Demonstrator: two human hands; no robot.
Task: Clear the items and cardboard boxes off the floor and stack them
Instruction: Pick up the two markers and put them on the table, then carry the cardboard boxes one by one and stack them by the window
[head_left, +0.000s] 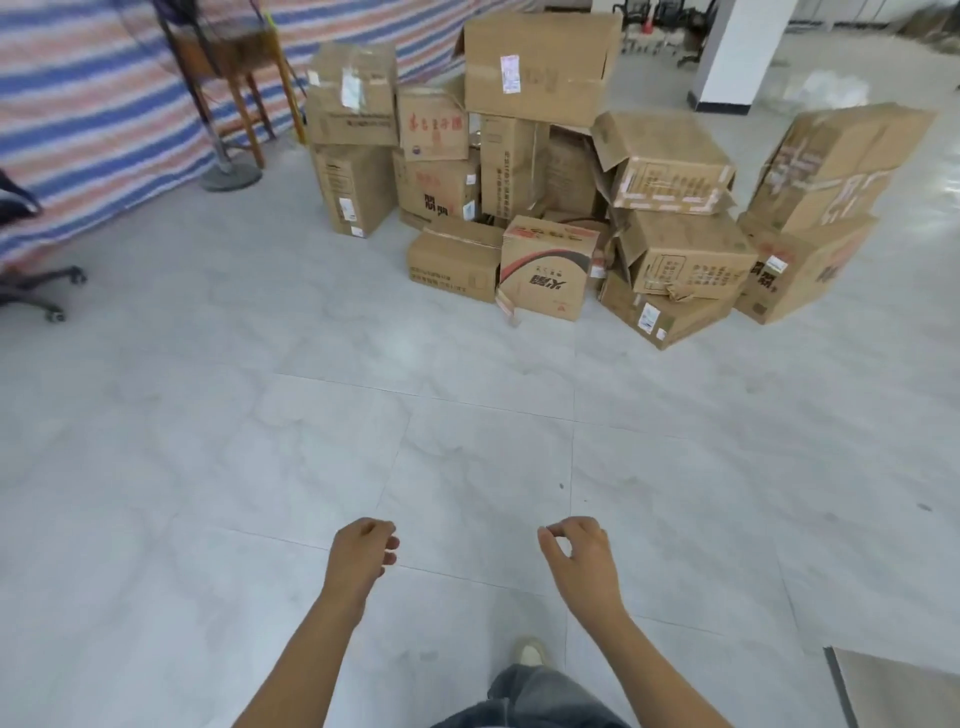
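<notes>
A pile of several brown cardboard boxes (540, 156) stands stacked on the pale tiled floor at the far middle. A white-and-red printed box (545, 270) sits at the pile's front, and a large box (535, 67) tops it. A separate stack of two tilted boxes (821, 208) stands to the right. My left hand (361, 553) and my right hand (579, 558) hang low in front of me, far from the boxes. Both have loosely curled fingers and hold nothing.
A striped tarp (104, 104) covers the left wall, with a wooden stool (234, 57) and a fan stand base (231, 176) before it. An office chair base (36, 291) is at the far left, a white pillar (737, 52) stands behind, and a flat board (904, 686) lies at the bottom right.
</notes>
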